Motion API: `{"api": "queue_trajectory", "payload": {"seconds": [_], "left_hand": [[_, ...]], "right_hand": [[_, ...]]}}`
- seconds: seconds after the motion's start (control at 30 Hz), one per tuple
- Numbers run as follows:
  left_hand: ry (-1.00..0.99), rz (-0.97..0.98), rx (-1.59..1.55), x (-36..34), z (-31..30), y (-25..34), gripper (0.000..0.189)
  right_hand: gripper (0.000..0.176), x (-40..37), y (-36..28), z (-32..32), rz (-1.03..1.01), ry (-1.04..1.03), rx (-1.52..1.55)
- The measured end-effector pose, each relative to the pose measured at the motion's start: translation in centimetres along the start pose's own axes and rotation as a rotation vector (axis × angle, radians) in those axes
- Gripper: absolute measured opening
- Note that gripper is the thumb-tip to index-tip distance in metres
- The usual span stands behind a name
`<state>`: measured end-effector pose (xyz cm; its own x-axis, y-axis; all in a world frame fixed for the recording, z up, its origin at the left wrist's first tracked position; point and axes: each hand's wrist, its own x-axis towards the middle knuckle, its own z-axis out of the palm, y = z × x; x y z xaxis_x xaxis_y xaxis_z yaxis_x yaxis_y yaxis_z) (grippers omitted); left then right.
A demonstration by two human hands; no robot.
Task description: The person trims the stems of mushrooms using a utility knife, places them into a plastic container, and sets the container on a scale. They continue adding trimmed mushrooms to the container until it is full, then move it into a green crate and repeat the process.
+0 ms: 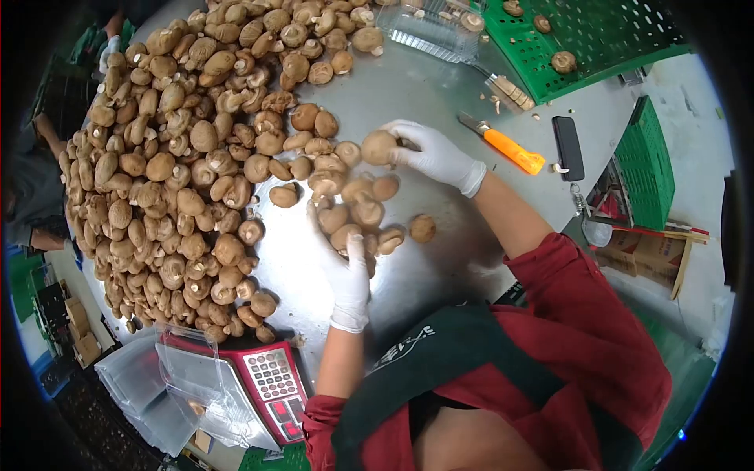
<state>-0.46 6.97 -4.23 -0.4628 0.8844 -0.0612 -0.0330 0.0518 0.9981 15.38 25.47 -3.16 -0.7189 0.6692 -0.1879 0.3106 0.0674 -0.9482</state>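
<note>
Brown mushrooms (188, 157) lie in a large heap on the metal table (290, 243). My right hand (428, 153), in a white glove, grips a round mushroom (378, 147) between thumb and fingers. Lower down, my gloved left hand (343, 271) has its thumb and fingers apart around the edge of a small group of mushrooms (363, 206); whether it grips any of them is hard to tell. A single mushroom (422, 228) sits to the right of that group.
A red scale (275, 377) with clear trays (149, 385) stands at the lower left. An orange cutter (512, 151) and a black phone (568, 147) lie at the right. Beyond them are a green crate (581, 39) and a clear container (432, 35). Other people stand at the far left.
</note>
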Motion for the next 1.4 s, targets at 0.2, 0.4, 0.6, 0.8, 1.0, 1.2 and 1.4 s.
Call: {"api": "queue_trajectory", "payload": {"seconds": [0.2, 0.4, 0.6, 0.8, 1.0, 1.2, 1.4], "left_hand": [[-0.134, -0.017, 0.181, -1.8, 1.3, 1.4, 0.064], [-0.123, 0.112, 0.334, -2.7, 0.7, 0.6, 0.06], [0.156, 0.118, 0.294, -2.5, -1.4, -1.3, 0.061], [0.2, 0.121, 0.143, 4.7, -1.8, -0.2, 0.064], [0.237, 0.168, 0.602, 7.7, -2.3, -0.7, 0.064], [0.125, 0.158, 0.388, 7.8, -3.6, 0.2, 0.029], [-0.013, 0.006, 0.01, 9.1, -2.2, 1.3, 0.05]], "right_hand": [[0.025, -2.1, 1.5, 1.2, 0.106, 0.082, 1.233], [0.02, -3.4, 1.1, 1.0, 0.178, 0.188, 0.953], [0.027, -1.2, 3.6, -1.6, -0.222, 0.38, -0.455], [0.064, 6.2, 1.8, -1.2, -0.198, 0.076, -0.012], [0.057, 12.2, -0.6, 1.0, -0.353, -0.131, -0.45], [0.03, 12.2, -0.9, -0.5, -0.213, -0.313, -0.245], [0.037, 11.3, -1.6, -0.6, -0.024, -0.348, 0.046]]}}
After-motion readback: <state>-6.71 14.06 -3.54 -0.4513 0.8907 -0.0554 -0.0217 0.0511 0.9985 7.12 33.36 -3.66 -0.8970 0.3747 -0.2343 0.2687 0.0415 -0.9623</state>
